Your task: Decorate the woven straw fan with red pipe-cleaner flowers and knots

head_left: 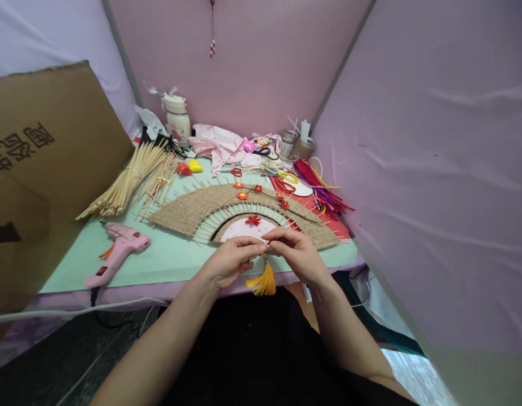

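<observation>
My left hand point(232, 259) and my right hand point(298, 252) meet fingertip to fingertip over the near edge of a fan point(180, 211). Both are closed in a pinch around something tiny and whitish that I cannot make out. Just under the fingertips hangs a yellow tassel point(265, 279); where its top is fastened is hidden. The fan is wrapped in twine over thin sticks and carries red and orange flowers point(242, 195) with dark stems. A pale pink half-round piece point(239, 228) with a red flower point(253, 220) forms its inner part, partly covered by my hands.
A pink glue gun point(119, 251) lies at the left by the cardboard box point(53, 158). Bundled sticks point(128, 177) are behind it. Further back are a white bottle point(177, 119), pink cloth point(219, 144), scissors point(286, 183) and pipe cleaners point(324, 192). A white cable point(117, 304) crosses the table's front.
</observation>
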Tool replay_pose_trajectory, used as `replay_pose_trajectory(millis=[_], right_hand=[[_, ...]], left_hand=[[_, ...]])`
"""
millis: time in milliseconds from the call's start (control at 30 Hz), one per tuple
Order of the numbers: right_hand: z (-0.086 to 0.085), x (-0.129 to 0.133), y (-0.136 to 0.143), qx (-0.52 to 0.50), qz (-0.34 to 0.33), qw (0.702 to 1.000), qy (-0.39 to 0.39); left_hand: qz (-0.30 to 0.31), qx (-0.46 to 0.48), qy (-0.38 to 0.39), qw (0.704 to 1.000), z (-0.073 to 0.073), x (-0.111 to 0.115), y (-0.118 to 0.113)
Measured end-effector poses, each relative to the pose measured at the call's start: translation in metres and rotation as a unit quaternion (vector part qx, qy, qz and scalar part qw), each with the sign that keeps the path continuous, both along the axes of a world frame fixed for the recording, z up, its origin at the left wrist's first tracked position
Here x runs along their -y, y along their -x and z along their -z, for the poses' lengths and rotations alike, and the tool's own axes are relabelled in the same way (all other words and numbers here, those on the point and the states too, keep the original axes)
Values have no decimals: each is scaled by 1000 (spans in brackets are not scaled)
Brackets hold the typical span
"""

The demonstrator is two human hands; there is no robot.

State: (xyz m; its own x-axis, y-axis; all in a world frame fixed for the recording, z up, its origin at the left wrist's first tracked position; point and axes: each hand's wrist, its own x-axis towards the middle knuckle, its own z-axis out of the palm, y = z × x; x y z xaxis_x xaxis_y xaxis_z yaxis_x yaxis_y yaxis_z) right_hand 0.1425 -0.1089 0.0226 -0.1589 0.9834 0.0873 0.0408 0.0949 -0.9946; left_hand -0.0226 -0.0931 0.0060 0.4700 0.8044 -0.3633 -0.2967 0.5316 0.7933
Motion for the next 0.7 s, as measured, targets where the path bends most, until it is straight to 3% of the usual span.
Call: replay_pose_trajectory(millis=[167, 367, 533, 700], right_hand=[[2, 1, 1, -34, -9, 999, 8], [4, -1, -1, -51, 45, 998, 9], [13, -2, 1, -137, 20, 987, 86], [19, 0, 4, -139, 14, 988, 72]], left_hand=[[20, 8, 3, 1000, 2, 1, -1], [-12, -11, -8, 1000, 3, 2, -3], [-31, 10, 14, 999, 3, 3, -4], [-24, 11, 11, 1000, 3, 6, -6]])
